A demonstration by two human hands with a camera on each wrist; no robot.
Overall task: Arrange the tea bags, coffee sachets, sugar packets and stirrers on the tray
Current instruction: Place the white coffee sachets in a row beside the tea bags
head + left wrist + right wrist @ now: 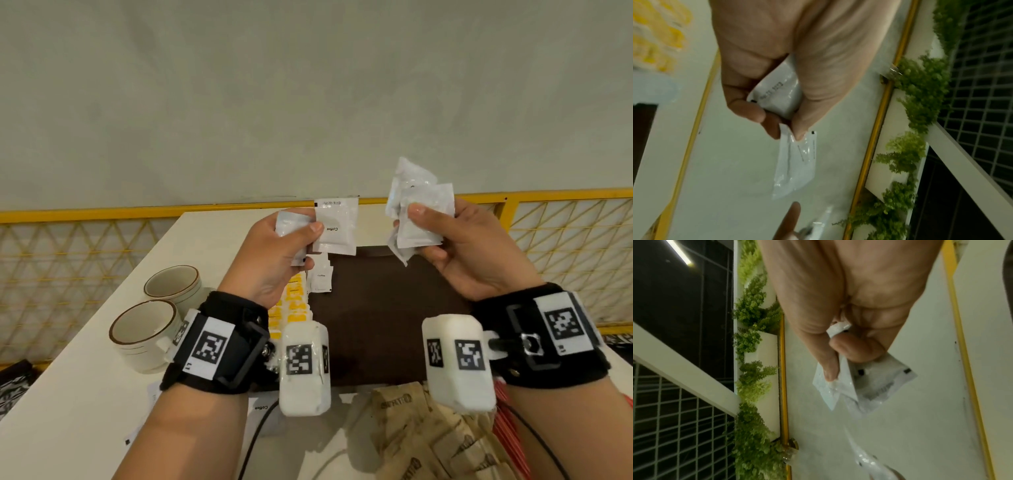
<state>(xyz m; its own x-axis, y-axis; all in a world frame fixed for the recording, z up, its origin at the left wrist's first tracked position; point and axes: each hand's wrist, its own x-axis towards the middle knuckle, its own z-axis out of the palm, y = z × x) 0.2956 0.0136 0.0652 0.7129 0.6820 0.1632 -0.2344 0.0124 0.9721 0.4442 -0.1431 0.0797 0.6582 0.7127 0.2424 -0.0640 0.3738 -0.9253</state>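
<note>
the white coffee sachets (334, 228) in the left hand (274, 260) are held up in the air above the far left corner of the dark brown tray (380, 322); one shows the word "coffee" upside down. the thumb and fingers of that hand are curled round a couple of sachets, and the left wrist view shows one tucked in the palm and another pinched at the fingertips. the right hand (469, 250) holds a thicker bunch of white sachets (416, 212) above the far right part of the tray, thumb pressed on the front of the bunch and fingers curled behind it. the two hands are apart, not touching each other.

on the tray's far left part lies a small stack of coffee sachets (321, 278). just left of it, along the tray's left edge, sit rows of yellow packets (291, 306). near the front of the scene, off the tray, lie brown paper packets (428, 442), with red stirrers (510, 411) at their right, partly hidden by the right wrist. another sachet marked "coffee" (262, 407) lies on the table (85, 411) near the left wrist.

two cream cups with brown rims (154, 315) stand on the table left of the tray. a yellow railing (102, 214) runs behind the table.
</note>
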